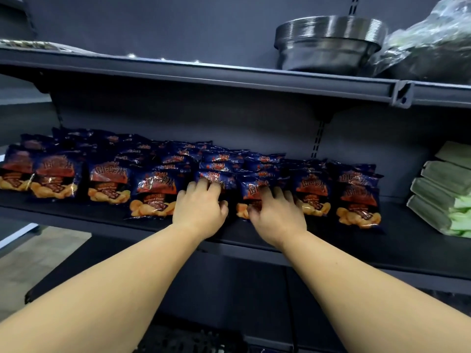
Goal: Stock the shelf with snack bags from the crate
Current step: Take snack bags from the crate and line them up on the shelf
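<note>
- Head view: rows of blue chip bags [153, 193] lie on the dark shelf [331, 240].
- The left hand [200, 208] curls its fingers on one bag.
- The right hand [276, 212] curls on the next bag [251, 189].
- The bags look light, puffy and crinkly; hold the edges softly.

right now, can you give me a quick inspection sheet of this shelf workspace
surface: dark middle shelf, front strip bare at right.
job's things: blue snack bags in rows, left to centre-right; crate not clearly seen.
clutter: green packs stacked at right; stacked metal bowls and a plastic-wrapped bundle on the upper shelf.
grippers: left hand and right hand rest on front-row bags, fingers curled over them.
cables: dark cable running down below the shelf.
surroundings: dark back panel, pale floor at left.
</note>
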### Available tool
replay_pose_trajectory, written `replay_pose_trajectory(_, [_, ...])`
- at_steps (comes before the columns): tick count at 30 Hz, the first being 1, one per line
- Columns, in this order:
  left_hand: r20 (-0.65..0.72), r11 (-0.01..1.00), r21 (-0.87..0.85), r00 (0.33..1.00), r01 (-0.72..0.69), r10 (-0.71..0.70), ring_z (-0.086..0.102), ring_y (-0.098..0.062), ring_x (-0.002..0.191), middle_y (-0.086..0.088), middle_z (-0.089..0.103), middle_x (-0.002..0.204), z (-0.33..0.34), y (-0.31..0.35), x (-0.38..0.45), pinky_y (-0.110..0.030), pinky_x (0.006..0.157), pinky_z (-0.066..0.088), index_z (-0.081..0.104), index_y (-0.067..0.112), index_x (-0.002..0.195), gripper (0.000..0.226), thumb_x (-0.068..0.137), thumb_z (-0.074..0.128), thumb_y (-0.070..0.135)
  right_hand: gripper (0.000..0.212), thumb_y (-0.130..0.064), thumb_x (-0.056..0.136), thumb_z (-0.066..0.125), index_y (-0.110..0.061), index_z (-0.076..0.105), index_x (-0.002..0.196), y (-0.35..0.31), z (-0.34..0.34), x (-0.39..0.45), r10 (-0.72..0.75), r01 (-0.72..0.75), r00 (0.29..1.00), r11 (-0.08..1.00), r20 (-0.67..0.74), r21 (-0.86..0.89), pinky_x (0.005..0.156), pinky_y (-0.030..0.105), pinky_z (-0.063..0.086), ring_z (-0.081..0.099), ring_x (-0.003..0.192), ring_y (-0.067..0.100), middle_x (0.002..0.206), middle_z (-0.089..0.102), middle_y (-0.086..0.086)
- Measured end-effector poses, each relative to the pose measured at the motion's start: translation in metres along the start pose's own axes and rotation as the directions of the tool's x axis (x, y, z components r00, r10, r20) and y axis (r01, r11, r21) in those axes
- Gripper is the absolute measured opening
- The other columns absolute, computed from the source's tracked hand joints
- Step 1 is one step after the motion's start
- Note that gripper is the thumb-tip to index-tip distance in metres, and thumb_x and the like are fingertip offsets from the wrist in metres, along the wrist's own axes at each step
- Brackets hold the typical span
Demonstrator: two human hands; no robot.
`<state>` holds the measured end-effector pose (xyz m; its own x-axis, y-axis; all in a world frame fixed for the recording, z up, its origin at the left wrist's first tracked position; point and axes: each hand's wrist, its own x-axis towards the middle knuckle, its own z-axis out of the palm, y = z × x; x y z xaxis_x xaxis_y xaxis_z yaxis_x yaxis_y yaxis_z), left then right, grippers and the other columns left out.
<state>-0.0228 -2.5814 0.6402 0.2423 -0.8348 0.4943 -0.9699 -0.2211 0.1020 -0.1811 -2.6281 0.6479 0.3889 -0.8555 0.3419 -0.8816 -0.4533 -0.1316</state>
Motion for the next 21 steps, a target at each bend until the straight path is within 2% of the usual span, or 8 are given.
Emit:
replay_pose_trajectory(4, [0.045, 0.999, -0.029, 0.999, -0.021, 0.023, 0.037, -0.029, 0.124, -0.007, 0.043, 0.133, 0.012, -0.005, 0.013, -0.042, 0.096, 0.035, 0.044, 0.018, 0.132, 0.048, 0.092, 0.048, 0.044, 0.059, -0.049, 0.096, 0.043, -0.021, 0.029, 0.146, 0.003, 0.01, 0.013, 0.028, -0.028, 1.0, 1.0, 0.008, 0.007, 0.112, 0.045, 0.023, 0.031, 0.134, 0.033, 0.147, 0.036, 0.006])
replay_pose_trajectory(7, [0.082, 0.996, -0.066, 0.995, -0.057, 0.063, 0.032, -0.028, 0.127, -0.006, 0.038, 0.135, 0.024, -0.014, 0.024, -0.043, 0.102, 0.03, 0.04, 0.02, 0.134, 0.049, 0.093, 0.046, 0.045, 0.058, -0.049, 0.096, 0.042, -0.021, 0.029, 0.145, 0.0, 0.019, 0.021, 0.05, -0.05, 0.999, 0.999, -0.01, 0.001, 0.113, 0.045, 0.024, 0.029, 0.136, 0.032, 0.15, 0.033, 0.006])
replay_pose_trajectory(10, [0.131, 0.992, -0.087, 0.987, -0.086, 0.097, 0.019, -0.029, 0.138, -0.006, 0.027, 0.147, 0.036, -0.024, 0.037, -0.045, 0.113, 0.018, 0.032, 0.021, 0.141, 0.055, 0.094, 0.043, 0.047, 0.061, -0.05, 0.097, 0.039, -0.022, 0.023, 0.149, -0.003, 0.03, 0.029, 0.079, -0.079, 0.997, 0.997, 0.016, 0.009, 0.117, 0.048, 0.016, 0.017, 0.144, 0.031, 0.159, 0.018, 0.005])
replay_pose_trajectory(12, [0.157, 0.987, -0.1, 0.977, -0.127, 0.142, 0.003, -0.029, 0.145, -0.005, 0.01, 0.158, 0.044, -0.028, 0.046, -0.048, 0.118, 0.005, 0.022, 0.023, 0.148, 0.059, 0.096, 0.04, 0.046, 0.065, -0.051, 0.098, 0.035, -0.024, 0.014, 0.153, -0.004, 0.038, 0.035, 0.101, -0.102, 0.994, 0.995, 0.048, 0.021, 0.118, 0.049, 0.008, 0.003, 0.148, 0.03, 0.162, 0.003, 0.002])
replay_pose_trajectory(14, [0.202, 0.981, -0.096, 0.962, -0.166, 0.182, -0.011, -0.028, 0.146, -0.002, -0.006, 0.161, 0.054, -0.03, 0.054, -0.049, 0.118, -0.004, 0.01, 0.026, 0.152, 0.062, 0.098, 0.035, 0.045, 0.069, -0.053, 0.099, 0.032, -0.028, 0.002, 0.155, -0.004, 0.045, 0.04, 0.123, -0.124, 0.988, 0.992, 0.089, 0.008, 0.119, 0.049, 0.002, -0.009, 0.148, 0.03, 0.162, -0.011, 0.0])
replay_pose_trajectory(17, [0.24, 0.98, -0.061, 0.95, -0.191, 0.201, -0.021, -0.028, 0.144, 0.0, -0.019, 0.16, 0.073, -0.032, 0.06, -0.052, 0.116, -0.012, -0.002, 0.031, 0.153, 0.064, 0.099, 0.027, 0.051, 0.072, -0.057, 0.098, 0.028, -0.031, -0.011, 0.153, -0.002, 0.056, 0.049, 0.15, -0.146, 0.978, 0.988, 0.144, -0.041, 0.119, 0.049, -0.004, -0.022, 0.145, 0.029, 0.159, -0.024, -0.001])
replay_pose_trajectory(21, [0.204, 0.982, -0.021, 0.961, -0.187, 0.187, -0.026, -0.03, 0.143, -0.001, -0.024, 0.158, 0.098, -0.032, 0.066, -0.053, 0.112, -0.021, -0.006, 0.036, 0.152, 0.064, 0.097, 0.019, 0.058, 0.073, -0.059, 0.097, 0.029, -0.033, -0.013, 0.152, 0.004, 0.069, 0.063, 0.137, -0.138, 0.978, 0.99, 0.157, -0.001, 0.12, 0.046, -0.004, -0.024, 0.145, 0.027, 0.158, -0.026, -0.002])
